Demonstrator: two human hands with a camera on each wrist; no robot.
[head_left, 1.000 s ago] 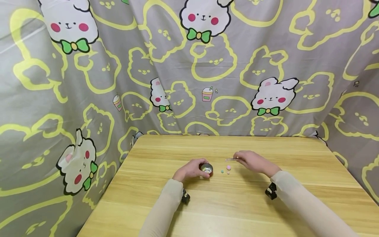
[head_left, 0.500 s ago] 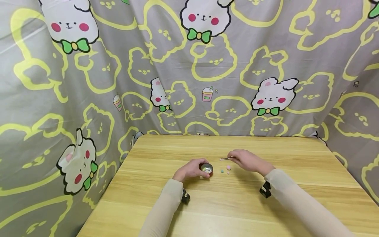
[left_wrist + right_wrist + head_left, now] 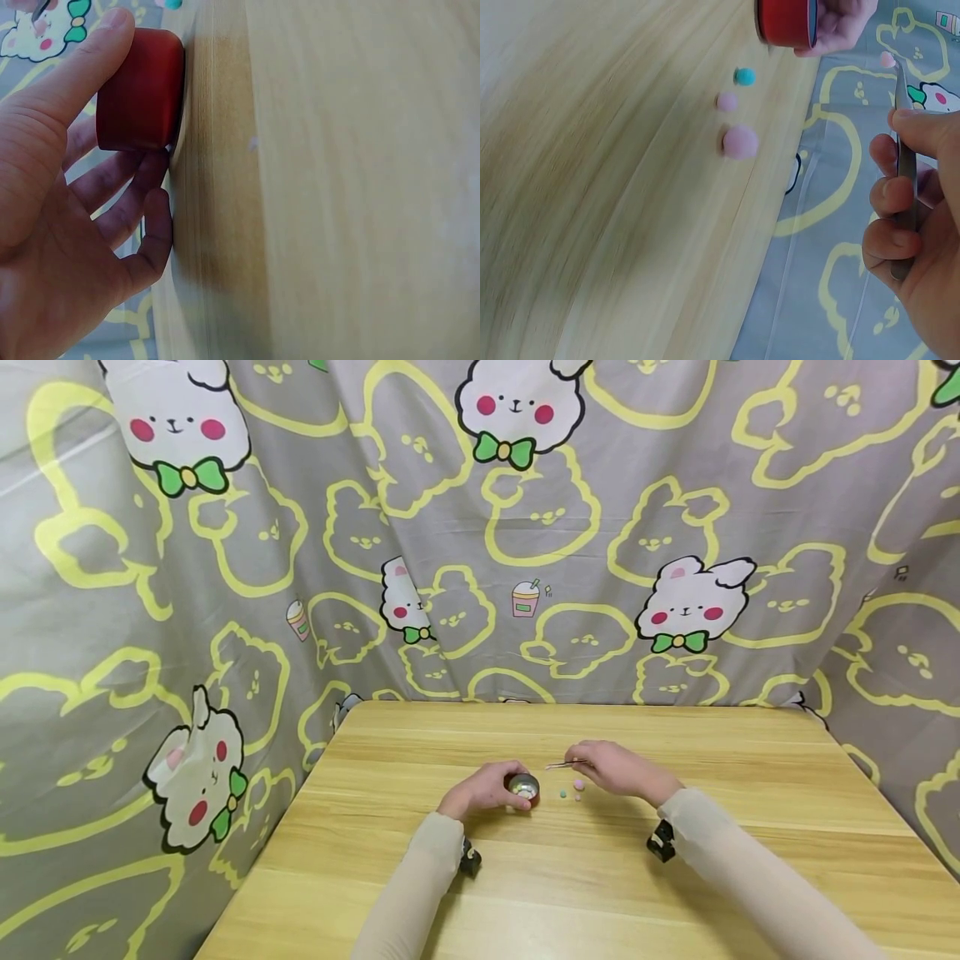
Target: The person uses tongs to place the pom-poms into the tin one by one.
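My left hand (image 3: 486, 788) holds a small round red tin (image 3: 141, 94), thumb on one side and fingers on the other, down at the tabletop. Seen from above, the tin is open and has small light-coloured bits inside, too small to tell apart. My right hand (image 3: 621, 768) grips metal tweezers (image 3: 906, 165) above the table. At their tips is a small pale pink pom-pom (image 3: 887, 59), right of the tin. Below the tweezers lie a larger pink pom-pom (image 3: 740, 142), a tiny pink pom-pom (image 3: 726, 101) and a teal pom-pom (image 3: 745, 76).
The wooden table (image 3: 555, 893) reaches back to a grey curtain (image 3: 450, 527) with cartoon rabbits, which also hangs at both sides. Black wrist devices are strapped under the left sleeve (image 3: 420, 877) and the right sleeve (image 3: 742, 852).
My right hand has moved left with the tweezers, bringing their tips closer to the tin. The left hand, the tin and the pom-poms on the table have stayed put.
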